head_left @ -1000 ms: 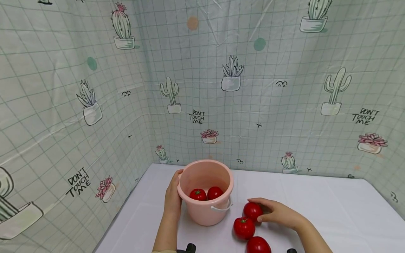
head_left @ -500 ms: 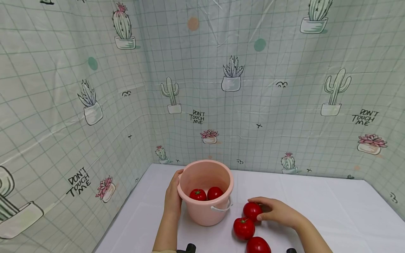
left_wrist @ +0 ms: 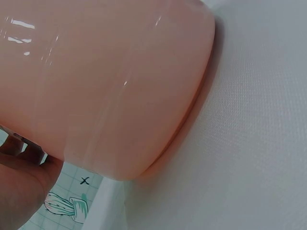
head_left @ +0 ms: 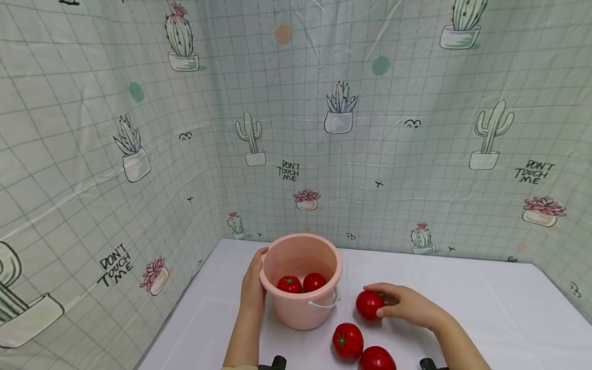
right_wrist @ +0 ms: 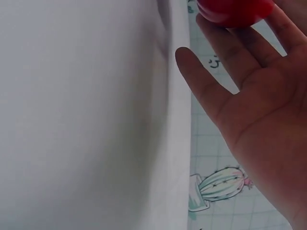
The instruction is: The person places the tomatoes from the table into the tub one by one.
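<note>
A pink bucket with a white handle stands on the table, and two red tomatoes lie inside it. My left hand grips the bucket's left side just under the rim; in the left wrist view its fingers bend against the pink wall. To the right of the bucket, my right hand holds a red tomato between thumb and fingers. The right wrist view has this tomato at its top edge, against the fingers. Nearer the front lie a tomato with a green stem top and another tomato.
The table has a white cover. Behind it and to its left hangs a gridded curtain printed with cacti. Black wrist-camera parts show at the bottom edge.
The tomato in my right hand has shifted slightly up and away from its neighbour. That neighbour has rolled toward the front left, its stem turned. My left hand and the bucket stay put.
</note>
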Demonstrator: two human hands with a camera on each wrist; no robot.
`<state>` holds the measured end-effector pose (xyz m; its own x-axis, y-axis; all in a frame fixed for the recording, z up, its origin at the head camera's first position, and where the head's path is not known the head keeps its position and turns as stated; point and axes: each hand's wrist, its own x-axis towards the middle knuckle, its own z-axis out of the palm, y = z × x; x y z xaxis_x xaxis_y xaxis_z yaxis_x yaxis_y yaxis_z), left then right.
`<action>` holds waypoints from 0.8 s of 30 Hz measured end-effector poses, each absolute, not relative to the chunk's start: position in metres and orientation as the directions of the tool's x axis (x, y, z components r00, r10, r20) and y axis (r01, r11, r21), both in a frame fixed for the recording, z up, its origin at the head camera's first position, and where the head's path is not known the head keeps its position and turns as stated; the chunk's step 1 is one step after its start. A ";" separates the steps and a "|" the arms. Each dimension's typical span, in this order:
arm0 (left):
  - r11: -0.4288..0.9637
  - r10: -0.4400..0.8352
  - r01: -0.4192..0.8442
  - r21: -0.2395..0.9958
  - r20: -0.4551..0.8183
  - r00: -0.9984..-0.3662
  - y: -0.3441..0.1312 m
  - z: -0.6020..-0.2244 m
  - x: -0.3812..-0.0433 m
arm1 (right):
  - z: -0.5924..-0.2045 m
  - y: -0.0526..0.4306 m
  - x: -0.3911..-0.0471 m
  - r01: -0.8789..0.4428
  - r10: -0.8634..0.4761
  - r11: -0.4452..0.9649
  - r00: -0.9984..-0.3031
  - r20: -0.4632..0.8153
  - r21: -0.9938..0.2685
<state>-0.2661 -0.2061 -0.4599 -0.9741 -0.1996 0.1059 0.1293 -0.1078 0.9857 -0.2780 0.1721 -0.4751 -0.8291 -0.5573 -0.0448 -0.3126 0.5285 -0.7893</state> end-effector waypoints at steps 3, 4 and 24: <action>-0.113 -0.199 0.126 0.986 0.101 -0.975 -0.207 -0.460 -0.267 | -0.469 0.172 -0.279 -0.315 -0.564 0.507 -0.825 -0.032 -0.802; -0.115 -0.198 0.125 0.985 0.101 -0.975 -0.207 -0.460 -0.267 | -0.467 0.171 -0.279 -0.320 -0.567 0.502 -0.823 -0.027 -0.804; -0.111 -0.205 0.115 0.987 0.091 -0.975 -0.207 -0.462 -0.267 | -0.427 0.174 -0.289 -0.341 -0.588 0.463 -0.809 0.005 -0.818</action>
